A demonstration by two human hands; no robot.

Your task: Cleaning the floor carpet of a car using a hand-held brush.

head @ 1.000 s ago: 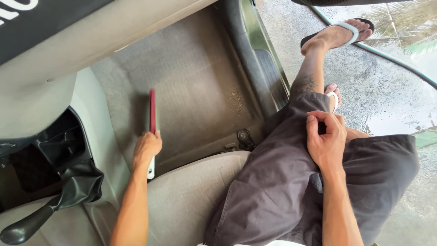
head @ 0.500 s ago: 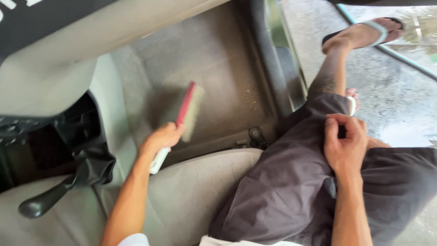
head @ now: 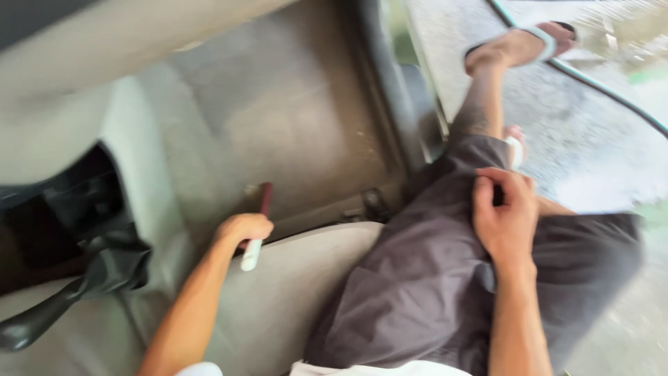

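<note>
We are leaning over the grey carpeted footwell (head: 292, 132) of a car, with the pale seat cushion (head: 292, 292) below us and our dark grey shorts (head: 417, 278) spread across it. Our left hand (head: 242, 230) is gripping the red brush (head: 263, 198) by its white handle. Half a second ago the bristles were lifted and turned toward us; now the brush is sitting lower, close to the seat's front edge, its bristles hidden, which suggests another sweeping stroke. Our right hand (head: 502, 216) is staying loosely curled on our thigh, holding nothing we can see.
</note>
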